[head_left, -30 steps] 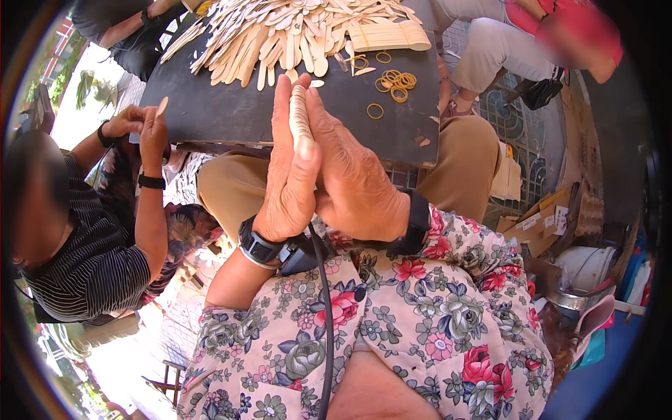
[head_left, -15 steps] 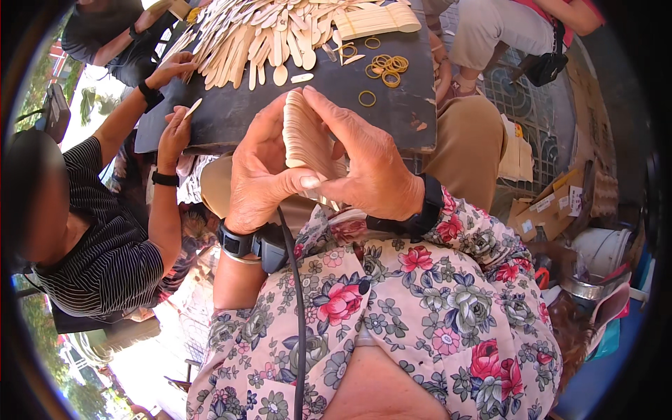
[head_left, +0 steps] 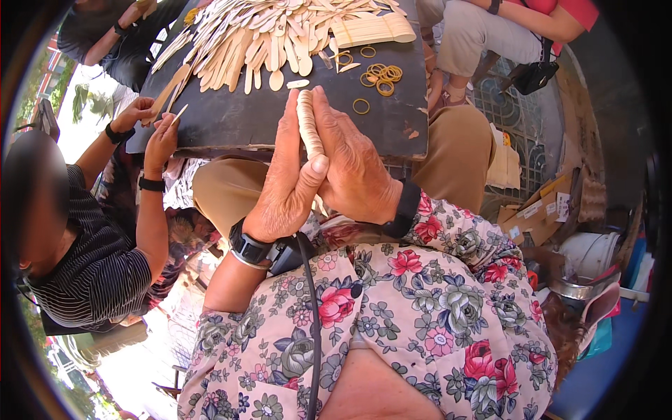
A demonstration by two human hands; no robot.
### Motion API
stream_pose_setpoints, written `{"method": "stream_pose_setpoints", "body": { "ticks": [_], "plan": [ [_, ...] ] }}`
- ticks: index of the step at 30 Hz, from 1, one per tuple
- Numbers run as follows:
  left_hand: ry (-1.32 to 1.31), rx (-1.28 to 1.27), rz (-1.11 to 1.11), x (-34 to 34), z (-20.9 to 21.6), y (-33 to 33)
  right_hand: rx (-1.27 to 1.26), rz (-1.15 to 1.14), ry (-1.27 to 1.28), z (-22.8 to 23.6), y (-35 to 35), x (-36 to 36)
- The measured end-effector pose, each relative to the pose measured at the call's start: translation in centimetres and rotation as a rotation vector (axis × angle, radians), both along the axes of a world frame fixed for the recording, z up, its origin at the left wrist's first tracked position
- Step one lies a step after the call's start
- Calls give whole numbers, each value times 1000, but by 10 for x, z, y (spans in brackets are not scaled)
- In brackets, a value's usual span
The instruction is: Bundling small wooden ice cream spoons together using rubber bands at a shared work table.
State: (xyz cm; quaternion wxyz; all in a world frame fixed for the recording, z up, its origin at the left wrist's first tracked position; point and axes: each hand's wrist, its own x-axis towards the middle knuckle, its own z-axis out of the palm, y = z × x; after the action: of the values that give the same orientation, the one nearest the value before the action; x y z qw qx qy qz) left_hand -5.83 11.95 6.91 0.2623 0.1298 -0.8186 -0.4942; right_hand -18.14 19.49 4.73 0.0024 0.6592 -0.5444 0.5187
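Pressed between my two palms is a stack of flat wooden sticks (head_left: 308, 126), its rounded ends lined up in a ridge facing up. My left hand (head_left: 283, 183) lies along the left side, fingers straight and the thumb across the near end. On the other side my right hand (head_left: 357, 168) pushes flat against the stack. Both hands are above the near edge of the dark table (head_left: 241, 122). Just beyond my fingertips lies a small pale stick piece (head_left: 297, 83), with a loose rubber band (head_left: 360, 106) to its right.
A heap of loose wooden spoons and sticks (head_left: 245, 49) covers the table's far part. Beside it are a neat banded bundle of sticks (head_left: 373, 29) and several rubber bands (head_left: 385, 73). At left a co-worker's hand (head_left: 162, 140) holds a stick. Cardboard boxes (head_left: 535, 210) stand at right.
My palms have closed in on the stack, turning it so it shows as a narrow ridge. The co-worker at left has lifted another long, flat wooden piece from the heap.
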Motion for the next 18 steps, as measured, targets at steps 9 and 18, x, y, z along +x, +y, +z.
{"method": "stream_pose_setpoints", "body": {
  "ticks": [9, 18],
  "plan": [
    [70, -89, -79, -10, 6, -9, 2, -53, 24, 14, -5, -1],
    [230, 279, 125, -29, 7, -26, 154, 39, -124, 27, -34, -26]
  ]
}}
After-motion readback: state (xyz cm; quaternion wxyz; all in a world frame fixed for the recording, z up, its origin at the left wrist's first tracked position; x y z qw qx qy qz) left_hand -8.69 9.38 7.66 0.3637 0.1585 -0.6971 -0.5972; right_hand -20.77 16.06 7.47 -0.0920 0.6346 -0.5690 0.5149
